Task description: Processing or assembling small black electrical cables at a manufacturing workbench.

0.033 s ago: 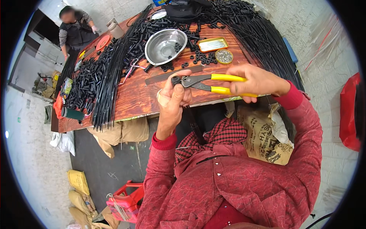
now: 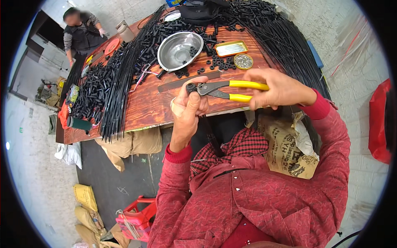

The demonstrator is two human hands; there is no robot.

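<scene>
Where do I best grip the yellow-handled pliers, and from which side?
Probably best by the yellow handles, coming from the person's right, where the right hand is: they spread apart toward that side, while the metal jaws point left, at the round black part in the left hand.

One held tool (image 2: 244, 84), two tins (image 2: 243, 68), seemingly one bowl (image 2: 171, 47).

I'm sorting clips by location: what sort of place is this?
Probably a small assembly workshop: bundles of long black rods and heaps of short black tubular pieces crowd a wooden table, and the person's right hand holds yellow-handled pliers.
</scene>
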